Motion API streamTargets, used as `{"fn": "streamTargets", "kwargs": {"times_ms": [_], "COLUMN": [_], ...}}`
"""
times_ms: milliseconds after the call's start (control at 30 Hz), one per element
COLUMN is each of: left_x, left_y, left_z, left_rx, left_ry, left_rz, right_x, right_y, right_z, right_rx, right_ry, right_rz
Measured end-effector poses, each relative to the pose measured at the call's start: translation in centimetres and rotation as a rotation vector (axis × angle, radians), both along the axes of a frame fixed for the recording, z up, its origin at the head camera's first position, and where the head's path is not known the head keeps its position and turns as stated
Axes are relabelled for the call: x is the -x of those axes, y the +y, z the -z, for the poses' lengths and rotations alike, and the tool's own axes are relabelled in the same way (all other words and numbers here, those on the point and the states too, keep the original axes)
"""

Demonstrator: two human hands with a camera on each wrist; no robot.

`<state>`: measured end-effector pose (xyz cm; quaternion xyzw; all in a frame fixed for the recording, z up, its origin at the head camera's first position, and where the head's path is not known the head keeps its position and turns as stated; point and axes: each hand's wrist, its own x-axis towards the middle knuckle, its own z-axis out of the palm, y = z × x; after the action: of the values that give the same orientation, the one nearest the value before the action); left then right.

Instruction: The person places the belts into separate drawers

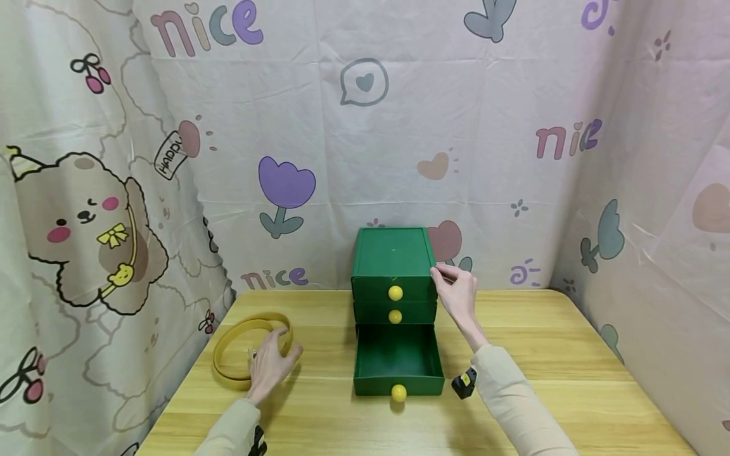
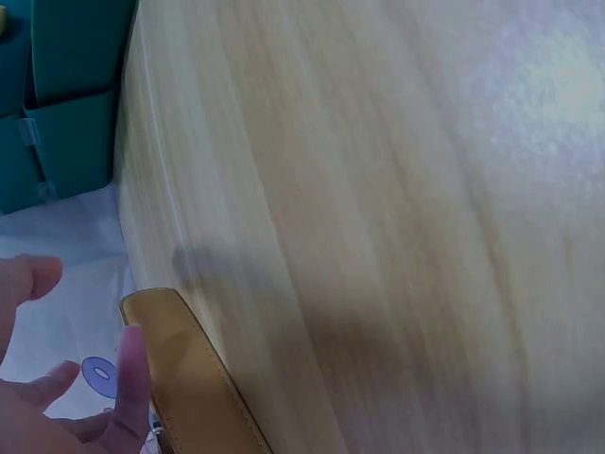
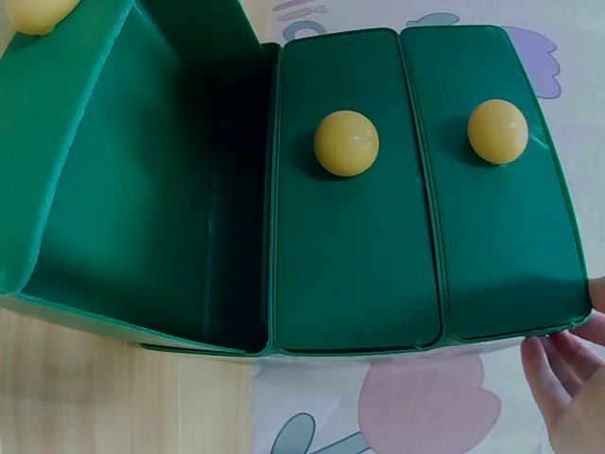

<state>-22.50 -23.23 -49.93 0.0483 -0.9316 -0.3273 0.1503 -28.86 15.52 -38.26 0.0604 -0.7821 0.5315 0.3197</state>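
A green drawer cabinet [image 1: 393,252] with yellow ball knobs stands on the wooden table. Its bottom drawer [image 1: 397,361] is pulled out, showing the green floor inside, while the two upper drawers are pushed in. At the cabinet's upper right corner, my right hand [image 1: 458,292] holds the edge with its fingertips, fingers on both sides of it in the right wrist view. To the left lies a tan belt [image 1: 219,342], coiled into a loose ring. My left hand [image 1: 269,364] is over the belt's right side, fingers spread, with one finger right beside the strap [image 2: 189,364] in the left wrist view.
The wooden table [image 1: 319,418] runs to a patterned curtain [image 1: 365,158] behind and on both sides. A black wrist device [image 1: 464,383] sits at the right sleeve, close to the pulled-out drawer. The cabinet stands near the table's back edge.
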Motion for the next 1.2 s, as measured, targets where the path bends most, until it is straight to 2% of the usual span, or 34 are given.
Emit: {"fn": "streamTargets", "kwargs": {"times_ms": [133,367,933,1100,1200], "left_x": [0.0,0.2,0.0,0.0,0.0], "left_y": [0.0,-0.2,-1.1,-1.3,-1.4], "left_z": [0.0,0.0,0.3,0.3,0.2], "left_rx": [-0.004,0.042,0.037,0.066,0.073], "left_ry": [-0.044,-0.043,-0.046,-0.053,-0.073], "left_rz": [0.017,0.026,0.166,0.17,0.151], "right_x": [0.1,0.1,0.1,0.1,0.1], "right_y": [0.0,0.0,0.0,0.0,0.0], "right_z": [0.0,0.0,0.1,0.1,0.1], "right_rx": [-0.009,-0.005,-0.002,-0.004,0.001], "right_ry": [0.001,0.005,0.009,0.003,0.003], "right_rz": [0.006,0.001,0.0,0.002,0.0]}}
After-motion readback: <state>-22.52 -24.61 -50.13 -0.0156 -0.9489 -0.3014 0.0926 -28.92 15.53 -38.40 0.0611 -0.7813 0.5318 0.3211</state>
